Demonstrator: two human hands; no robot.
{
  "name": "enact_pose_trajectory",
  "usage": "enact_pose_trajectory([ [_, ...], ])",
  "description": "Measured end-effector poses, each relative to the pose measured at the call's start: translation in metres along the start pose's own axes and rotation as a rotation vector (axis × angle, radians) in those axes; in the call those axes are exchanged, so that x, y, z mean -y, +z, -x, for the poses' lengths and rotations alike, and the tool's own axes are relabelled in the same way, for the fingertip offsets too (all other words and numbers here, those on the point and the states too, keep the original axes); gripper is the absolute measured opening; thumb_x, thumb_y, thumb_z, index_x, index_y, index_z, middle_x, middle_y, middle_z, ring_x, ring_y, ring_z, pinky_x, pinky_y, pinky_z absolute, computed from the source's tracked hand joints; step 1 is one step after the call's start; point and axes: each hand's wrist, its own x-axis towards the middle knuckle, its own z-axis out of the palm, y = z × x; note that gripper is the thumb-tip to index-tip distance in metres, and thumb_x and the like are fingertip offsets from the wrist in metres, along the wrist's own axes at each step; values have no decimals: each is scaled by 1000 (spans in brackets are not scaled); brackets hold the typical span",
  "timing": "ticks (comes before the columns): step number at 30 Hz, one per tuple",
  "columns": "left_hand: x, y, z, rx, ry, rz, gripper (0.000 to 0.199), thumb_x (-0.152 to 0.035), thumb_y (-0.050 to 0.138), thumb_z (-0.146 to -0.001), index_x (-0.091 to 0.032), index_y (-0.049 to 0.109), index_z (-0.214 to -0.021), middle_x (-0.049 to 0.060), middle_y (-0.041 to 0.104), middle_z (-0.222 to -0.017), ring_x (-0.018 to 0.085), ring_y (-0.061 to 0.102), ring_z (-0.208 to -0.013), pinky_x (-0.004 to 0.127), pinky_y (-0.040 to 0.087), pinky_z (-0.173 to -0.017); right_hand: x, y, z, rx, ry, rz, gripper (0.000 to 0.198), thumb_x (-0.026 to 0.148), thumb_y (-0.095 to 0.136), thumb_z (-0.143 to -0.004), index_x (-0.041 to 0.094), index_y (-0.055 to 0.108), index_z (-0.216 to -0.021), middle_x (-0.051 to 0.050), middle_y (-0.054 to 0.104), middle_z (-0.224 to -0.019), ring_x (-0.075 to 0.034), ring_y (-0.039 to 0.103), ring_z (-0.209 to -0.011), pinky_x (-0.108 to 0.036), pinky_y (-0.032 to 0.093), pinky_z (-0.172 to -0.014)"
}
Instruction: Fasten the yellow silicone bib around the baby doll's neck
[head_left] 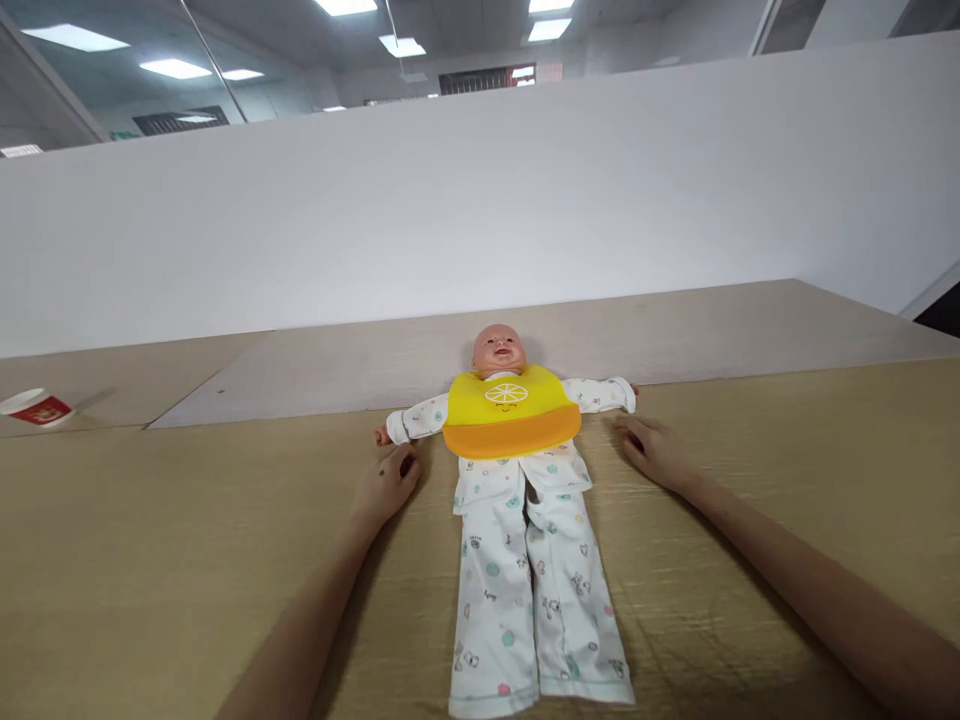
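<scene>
A baby doll (499, 348) lies face up on the table, its head toward the wall and its arms spread. It wears a white printed top (487, 480) and matching trousers (495, 600). Over its chest is a yellow bib (510, 400) with a citrus slice on it and an orange pocket (513, 438) along the bottom. My left hand (386, 485) rests on the table just below the doll's hand on the left, fingers curled in and nothing visible in them. On the other side my right hand (654, 452) lies near the doll's other sleeve, empty, its fingers loosely bent and apart.
A red and white paper cup (37, 408) stands at the far left of the wooden table (187, 560). A paler grey board (675, 335) runs along the back. Behind it rises a white partition (480, 210), with glass above.
</scene>
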Motion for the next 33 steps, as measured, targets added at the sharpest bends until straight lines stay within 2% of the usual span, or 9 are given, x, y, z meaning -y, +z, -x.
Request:
enact_pose_trajectory([
  [9,-4,-3,1,-6,5,-36,20,-34,41,-85,-21,54,-79,5,65,-78,21,60,-75,30,41,-66,1,0,0,-8,10,48,29,24,42,-85,18,65,-102,-11,70,-105,-23,66,-92,-35,52,-82],
  [33,-4,-3,1,22,-10,-26,20,-35,41,-85,-20,54,-79,5,66,-80,20,59,-75,29,41,-66,0,-1,0,8,-19,35,32,25,39,-87,14,64,-103,-14,69,-106,-25,66,-93,-35,51,-83],
])
